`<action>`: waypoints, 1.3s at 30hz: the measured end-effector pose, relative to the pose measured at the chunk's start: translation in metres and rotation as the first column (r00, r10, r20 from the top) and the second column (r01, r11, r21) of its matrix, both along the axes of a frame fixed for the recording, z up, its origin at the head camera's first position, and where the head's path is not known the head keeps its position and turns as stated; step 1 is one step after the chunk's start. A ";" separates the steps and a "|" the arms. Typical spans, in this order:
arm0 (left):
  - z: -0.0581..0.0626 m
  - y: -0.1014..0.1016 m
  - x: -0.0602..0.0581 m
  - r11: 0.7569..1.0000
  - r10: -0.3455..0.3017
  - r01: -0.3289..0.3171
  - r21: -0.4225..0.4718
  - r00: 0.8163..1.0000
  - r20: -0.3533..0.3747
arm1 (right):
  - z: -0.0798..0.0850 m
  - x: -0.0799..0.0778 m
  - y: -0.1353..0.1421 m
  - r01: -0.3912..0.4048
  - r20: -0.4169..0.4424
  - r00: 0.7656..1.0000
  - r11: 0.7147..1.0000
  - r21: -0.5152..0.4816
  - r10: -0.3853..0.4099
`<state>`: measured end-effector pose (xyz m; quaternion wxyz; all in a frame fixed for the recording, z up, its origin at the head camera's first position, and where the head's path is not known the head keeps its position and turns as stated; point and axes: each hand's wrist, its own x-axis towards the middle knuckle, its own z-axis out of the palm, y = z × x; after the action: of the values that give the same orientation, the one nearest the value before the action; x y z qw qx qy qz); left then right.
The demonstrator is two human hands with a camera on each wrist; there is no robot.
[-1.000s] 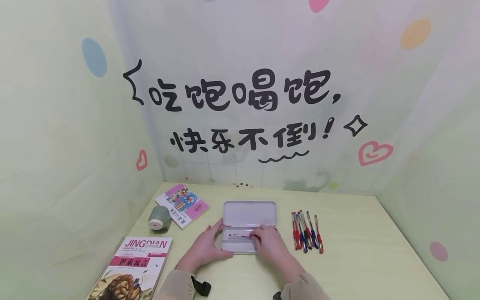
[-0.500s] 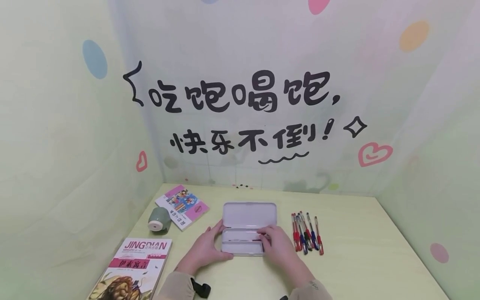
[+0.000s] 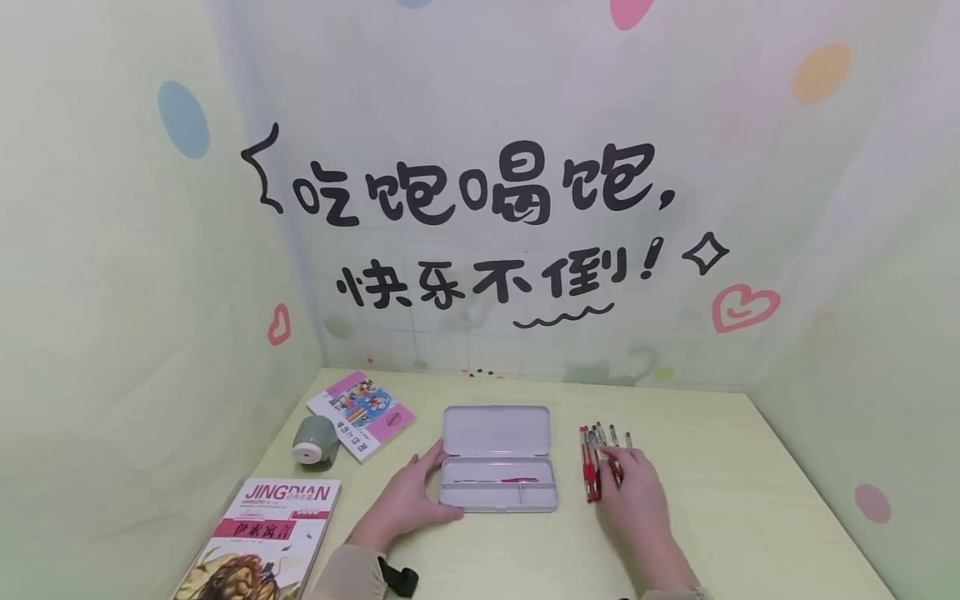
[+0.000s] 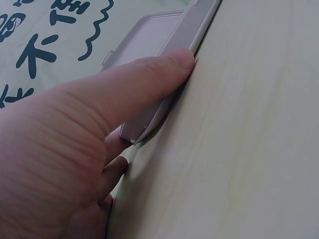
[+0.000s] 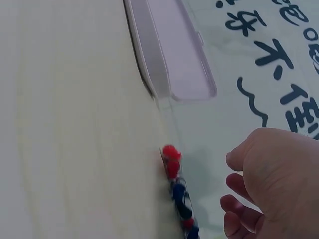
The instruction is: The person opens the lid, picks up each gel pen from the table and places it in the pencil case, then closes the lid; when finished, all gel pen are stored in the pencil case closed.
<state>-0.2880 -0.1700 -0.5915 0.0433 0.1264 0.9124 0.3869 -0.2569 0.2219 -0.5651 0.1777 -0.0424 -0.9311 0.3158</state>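
An open pencil case (image 3: pixel 497 433) lies on the table with its lid tipped back. A red pen (image 3: pixel 517 480) rests in its rear compartment. My left hand (image 3: pixel 408 500) holds the case's left end, the thumb along the front side and the fingers around the back corner, as the left wrist view shows. To the right lies a group of gel pens (image 3: pixel 588 475) in red, blue and black, partly hidden by my right hand (image 3: pixel 637 496). In the right wrist view the fingers of this hand are loosely bent above the pens (image 5: pixel 180 196), with nothing between them.
A book with a lion cover (image 3: pixel 262 533) lies at the front left. Behind it are a grey-green pencil sharpener (image 3: pixel 315 437) and a pink-and-white booklet (image 3: pixel 363 412). A printed curtain (image 3: pixel 487 208) closes off the table's back and sides.
My right hand has set the red pen down in the case's rear compartment, let go and moved right to the pens. My left hand has stayed on the case.
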 end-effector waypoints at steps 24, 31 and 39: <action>0.002 0.001 0.001 1.000 0.011 -0.011 0.001 1.000 0.016 | -0.004 0.008 0.050 0.097 0.223 0.968 0.990 0.107 -0.118; 0.004 0.001 0.004 1.000 0.008 -0.008 0.004 1.000 0.015 | -0.003 0.008 0.051 0.093 0.244 0.962 0.988 0.122 -0.121; 0.005 0.001 0.003 1.000 -0.003 0.003 0.007 1.000 0.010 | -0.004 0.007 0.053 0.110 0.249 0.960 0.990 0.091 -0.130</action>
<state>-0.2852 -0.1692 -0.5870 0.0482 0.1259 0.9107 0.3905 -0.2494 0.2749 -0.5692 0.0774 -0.1321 -0.9532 0.2606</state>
